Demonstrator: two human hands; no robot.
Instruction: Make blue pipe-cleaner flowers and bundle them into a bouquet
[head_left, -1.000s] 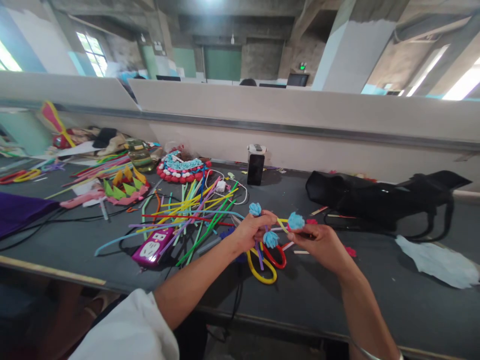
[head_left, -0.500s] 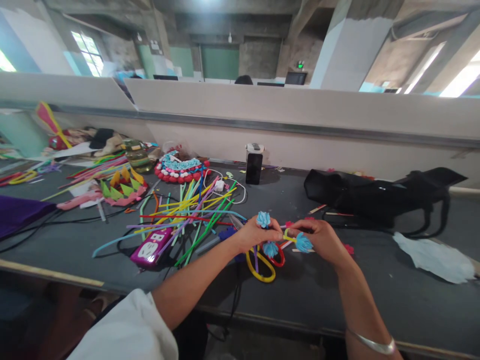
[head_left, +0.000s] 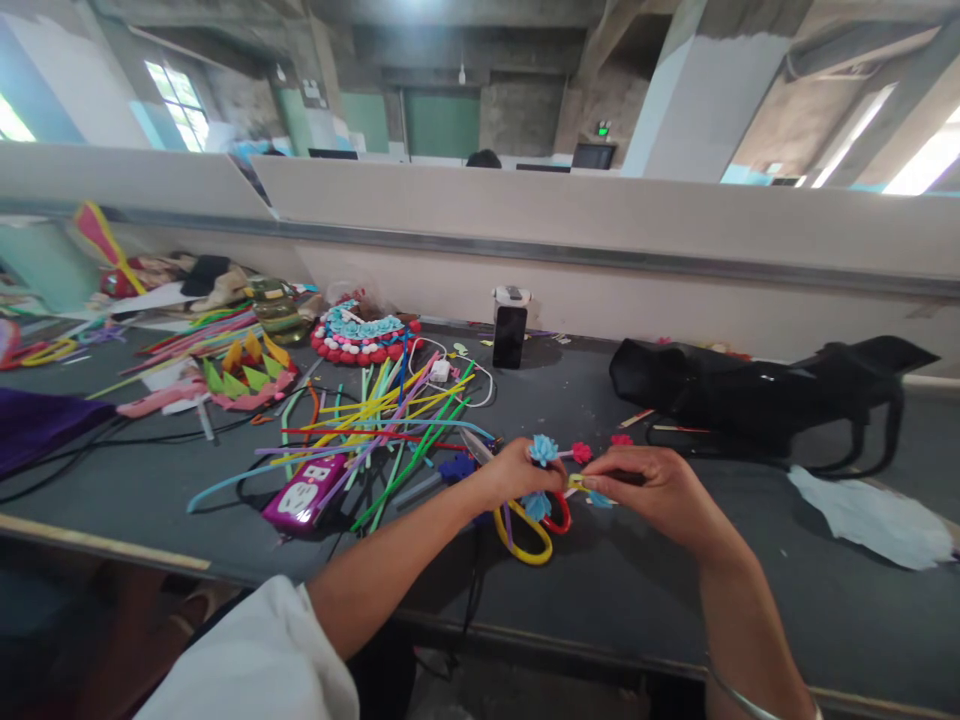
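Observation:
My left hand (head_left: 517, 472) is closed around a craft piece with fluffy blue flowers (head_left: 543, 450), one above the fingers and another below them. A short yellow strip (head_left: 577, 482) runs between the fingertips of both hands, and my right hand (head_left: 656, 490) pinches it. A further blue flower (head_left: 599, 499) shows partly under the right fingers. Beneath my left hand lies a pair of scissors (head_left: 525, 556) with yellow and red handle loops; the hand covers its middle. Small red flowers (head_left: 581, 453) are just beyond the fingertips.
Coloured straw-like sticks (head_left: 382, 415) lie heaped to the left, beside a purple pouch (head_left: 304, 497). A phone (head_left: 510, 335) stands upright at the back. A black bag (head_left: 705, 395) and a white crumpled sheet (head_left: 870, 515) are at right. A low partition (head_left: 600, 235) bounds the table.
My right hand has turned and its fingers now cover most of the blue flower near them. The left hand and its upper blue flower have shifted slightly right.

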